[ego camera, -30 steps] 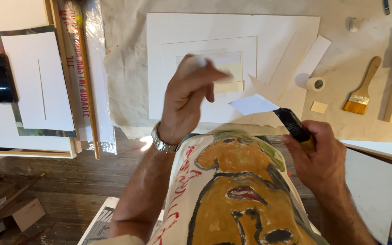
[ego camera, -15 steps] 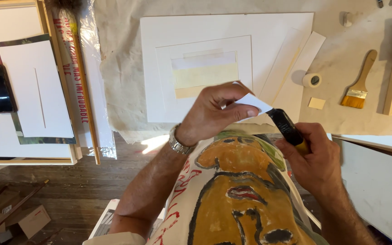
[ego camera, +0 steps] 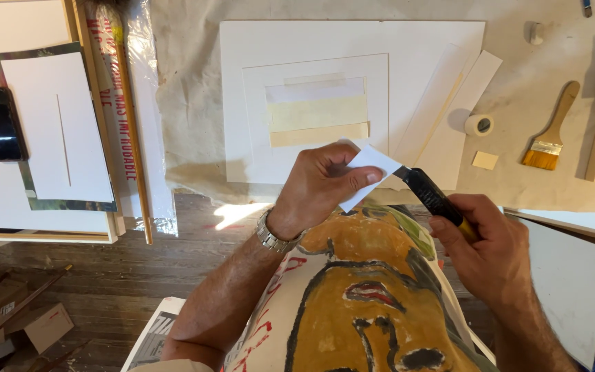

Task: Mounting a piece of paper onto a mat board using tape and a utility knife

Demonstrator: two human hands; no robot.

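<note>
Left hand [ego camera: 321, 189] pinches a small white paper slip [ego camera: 366, 172] above the worktop [ego camera: 194, 138]. Right hand [ego camera: 494, 248] is closed around a black-handled knife [ego camera: 435, 200], its tip touching the slip.

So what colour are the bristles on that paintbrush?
Orange-yellow bristles on the paintbrush, with a pale wooden handle; the head view shows it.
</note>
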